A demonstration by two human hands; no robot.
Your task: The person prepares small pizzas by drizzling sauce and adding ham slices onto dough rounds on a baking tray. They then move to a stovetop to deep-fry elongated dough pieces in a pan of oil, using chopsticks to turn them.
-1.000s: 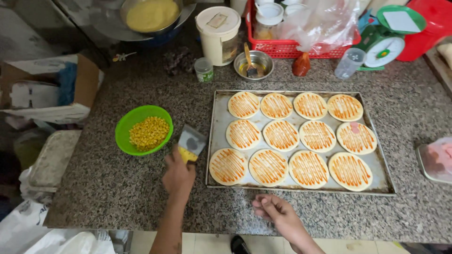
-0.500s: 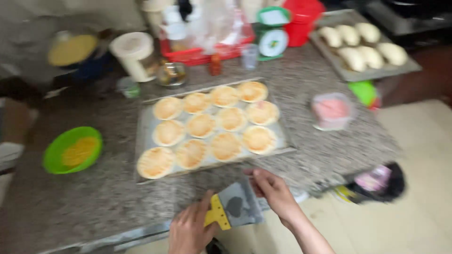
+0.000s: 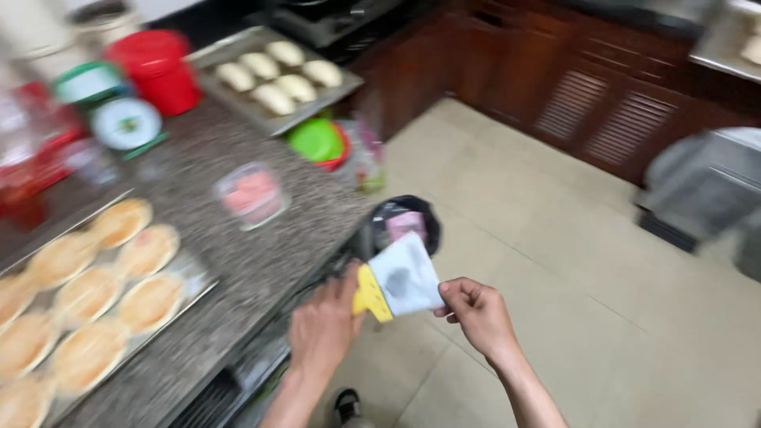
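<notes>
Both hands hold a small silver and yellow pouch (image 3: pixel 396 283) out past the counter's edge, above the floor. My left hand (image 3: pixel 323 323) grips its yellow end. My right hand (image 3: pixel 474 314) pinches its silver right corner. Just beyond the pouch, a black-lined bin (image 3: pixel 406 221) stands on the floor against the counter. On the left, a metal tray (image 3: pixel 194 275) on the granite counter (image 3: pixel 238 261) carries several round sauce-topped dough bases (image 3: pixel 151 301).
A clear tub of pink slices (image 3: pixel 250 194) sits by the tray. Further back are a second tray of pale dough rolls (image 3: pixel 273 75), a red container (image 3: pixel 154 71), a kitchen scale (image 3: pixel 123 119) and a green bowl (image 3: pixel 315 140). Dark wooden cabinets (image 3: pixel 587 111) line the tiled floor.
My view has swung right from the counter to the floor. My left hand carried the pouch off the counter, my right hand joined it, and both now hold it near the bin.
</notes>
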